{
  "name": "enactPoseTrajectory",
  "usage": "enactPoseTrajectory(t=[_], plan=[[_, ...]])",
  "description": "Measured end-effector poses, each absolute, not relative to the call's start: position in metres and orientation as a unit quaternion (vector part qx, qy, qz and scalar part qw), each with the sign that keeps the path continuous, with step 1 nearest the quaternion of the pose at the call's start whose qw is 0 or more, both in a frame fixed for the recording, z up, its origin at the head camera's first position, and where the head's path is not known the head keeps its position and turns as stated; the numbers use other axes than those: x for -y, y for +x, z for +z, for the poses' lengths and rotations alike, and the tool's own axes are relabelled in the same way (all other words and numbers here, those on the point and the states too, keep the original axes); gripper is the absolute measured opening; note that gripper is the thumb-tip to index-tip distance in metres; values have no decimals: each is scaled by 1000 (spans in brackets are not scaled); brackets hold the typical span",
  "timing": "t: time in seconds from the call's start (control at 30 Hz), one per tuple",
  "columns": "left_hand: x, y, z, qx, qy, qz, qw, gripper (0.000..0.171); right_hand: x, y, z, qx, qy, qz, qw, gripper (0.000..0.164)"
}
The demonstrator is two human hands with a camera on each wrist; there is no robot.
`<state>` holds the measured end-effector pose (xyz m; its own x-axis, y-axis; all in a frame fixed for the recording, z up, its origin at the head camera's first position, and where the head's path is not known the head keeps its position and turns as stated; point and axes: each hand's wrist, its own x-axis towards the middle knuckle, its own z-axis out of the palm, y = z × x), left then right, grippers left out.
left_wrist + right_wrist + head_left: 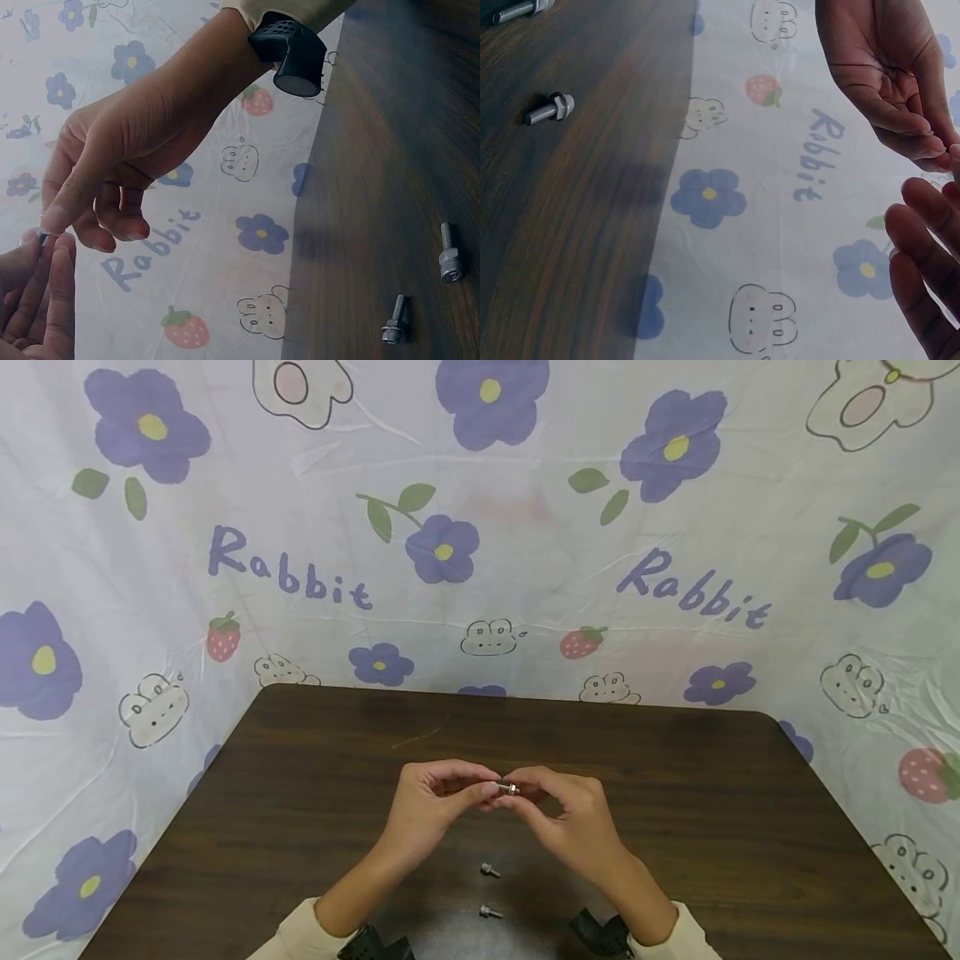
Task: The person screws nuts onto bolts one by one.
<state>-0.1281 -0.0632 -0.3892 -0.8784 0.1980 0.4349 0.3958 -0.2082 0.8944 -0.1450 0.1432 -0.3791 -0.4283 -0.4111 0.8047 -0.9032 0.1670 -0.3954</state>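
Observation:
A small metal bolt (508,788) with a nut or collar on it is held level between both hands above the table. My left hand (438,800) pinches its left part between thumb and fingertips. At the collared end, my right hand (573,810) has thumb and index finger closed around it. The fingertips of the two hands nearly meet. In the left wrist view fingers hide most of the bolt. Two more bolts, one farther (490,870) and one nearer (491,912), lie on the tabletop below the hands, each with a hex collar or nut by its head.
The dark wooden table (315,827) has rounded far corners. Behind it and at both sides hangs a pale cloth (540,560) printed with flowers, rabbits and strawberries. Black wrist cameras sit on both wrists, the right one (603,935) close above the tabletop.

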Motion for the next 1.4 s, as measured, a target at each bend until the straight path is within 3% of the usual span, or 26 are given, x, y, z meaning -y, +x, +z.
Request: enactPoseTrajectory(t=[0.7,0.9,1.27,1.4], plan=[[66,-131,-389,618,-253,-740,76,13,-144,-146,-380,709,460,454,282,27],[65,-130,-389,617,-245,-745,63,13,-143,-147,-380,702,472,447,291,16],[64,-129,-387,620,-235,-746,62,13,-145,-147,-384,728,445,439,282,29],[65,-130,-388,619,-242,-744,67,13,-145,-147,-383,726,443,444,283,24]])
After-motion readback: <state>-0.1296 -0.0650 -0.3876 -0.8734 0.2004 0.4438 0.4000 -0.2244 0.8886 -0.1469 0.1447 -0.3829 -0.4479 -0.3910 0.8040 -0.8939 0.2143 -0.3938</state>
